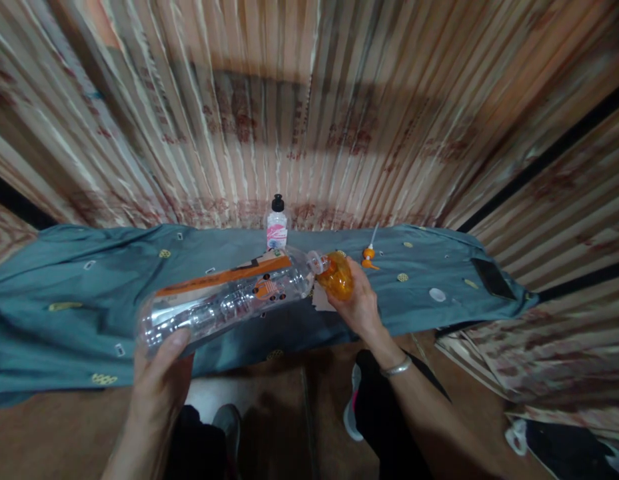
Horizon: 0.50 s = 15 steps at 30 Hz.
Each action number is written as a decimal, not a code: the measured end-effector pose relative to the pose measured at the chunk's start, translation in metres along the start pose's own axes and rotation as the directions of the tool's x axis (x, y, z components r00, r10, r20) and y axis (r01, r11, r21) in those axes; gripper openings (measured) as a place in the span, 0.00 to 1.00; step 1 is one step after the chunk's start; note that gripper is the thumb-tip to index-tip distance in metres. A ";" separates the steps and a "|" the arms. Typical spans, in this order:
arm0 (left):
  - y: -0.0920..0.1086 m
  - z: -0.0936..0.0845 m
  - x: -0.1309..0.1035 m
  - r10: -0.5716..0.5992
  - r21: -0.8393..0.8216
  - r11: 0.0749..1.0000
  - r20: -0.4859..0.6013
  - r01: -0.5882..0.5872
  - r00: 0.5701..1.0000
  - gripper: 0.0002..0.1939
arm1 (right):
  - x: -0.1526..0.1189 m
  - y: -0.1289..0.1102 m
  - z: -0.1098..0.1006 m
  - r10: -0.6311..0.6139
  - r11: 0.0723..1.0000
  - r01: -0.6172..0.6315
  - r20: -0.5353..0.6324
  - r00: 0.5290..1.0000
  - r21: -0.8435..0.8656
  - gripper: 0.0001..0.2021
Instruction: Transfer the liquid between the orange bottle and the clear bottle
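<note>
A large clear plastic bottle with an orange label lies tilted in the air, its neck toward the right. My left hand is wrapped round its base end. In my right hand is a small orange translucent bottle, held against the mouth of the large one. Whether liquid passes between the two cannot be made out. Behind them a small clear bottle with a black cap and pink label stands upright. An orange pump top with a white tube lies to the right of my right hand.
A green patterned cloth covers the table. On its right side lie a round white disc and a dark flat phone-like object. A pale paper piece is partly hidden under the hands. Striped curtains hang behind and at the right.
</note>
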State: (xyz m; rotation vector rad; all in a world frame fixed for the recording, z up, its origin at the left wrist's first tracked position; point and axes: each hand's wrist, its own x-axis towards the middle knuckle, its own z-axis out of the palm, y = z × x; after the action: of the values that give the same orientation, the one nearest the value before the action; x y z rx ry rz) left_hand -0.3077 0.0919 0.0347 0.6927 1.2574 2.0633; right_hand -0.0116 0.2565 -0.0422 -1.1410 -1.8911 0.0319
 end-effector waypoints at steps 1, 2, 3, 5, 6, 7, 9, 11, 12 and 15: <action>0.000 -0.001 0.000 0.000 0.012 1.000 0.011 0.000 1.000 0.25 | 0.000 0.000 0.000 0.002 1.000 -0.002 -0.001 1.000 0.001 0.42; 0.000 -0.002 0.000 0.004 0.023 1.000 0.016 -0.004 1.000 0.25 | 0.000 0.000 0.000 0.005 1.000 -0.005 0.002 1.000 0.002 0.43; 0.000 -0.002 0.000 0.006 0.033 0.999 0.027 -0.007 1.000 0.25 | 0.000 -0.001 0.000 0.009 1.000 -0.009 0.007 1.000 0.004 0.43; 0.000 -0.003 0.000 0.005 0.047 0.999 0.053 -0.007 0.999 0.25 | 0.000 -0.001 0.000 0.019 1.000 -0.019 0.011 1.000 0.014 0.44; 0.000 -0.003 0.000 0.001 0.052 0.999 0.061 -0.004 0.998 0.26 | -0.001 -0.001 0.000 0.024 0.999 -0.024 0.010 1.000 0.022 0.45; 0.001 -0.003 0.000 -0.001 0.057 0.998 0.061 -0.003 0.998 0.27 | -0.001 -0.001 0.000 0.028 0.999 -0.029 0.005 1.000 0.031 0.45; 0.002 -0.003 0.000 0.002 0.064 0.998 0.050 -0.005 0.999 0.27 | -0.002 -0.002 0.000 0.039 0.998 -0.039 -0.003 0.999 0.045 0.45; 0.003 -0.003 0.000 0.003 0.069 0.998 0.038 -0.006 0.999 0.28 | -0.003 -0.003 0.001 0.052 0.997 -0.052 -0.003 0.999 0.054 0.45; 0.003 -0.002 0.001 0.002 0.071 0.997 0.034 -0.005 0.999 0.27 | -0.004 -0.003 0.001 0.056 0.997 -0.056 -0.004 0.998 0.058 0.45; 0.003 -0.007 -0.001 -0.013 0.082 0.997 0.027 0.010 1.000 0.27 | -0.004 -0.003 0.001 0.058 0.996 -0.058 -0.008 0.998 0.068 0.45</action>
State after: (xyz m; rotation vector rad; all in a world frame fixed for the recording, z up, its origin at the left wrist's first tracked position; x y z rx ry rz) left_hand -0.3126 0.0864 0.0343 0.7469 1.3337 1.9951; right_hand -0.0141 0.2523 -0.0446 -1.1473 -1.8339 0.1215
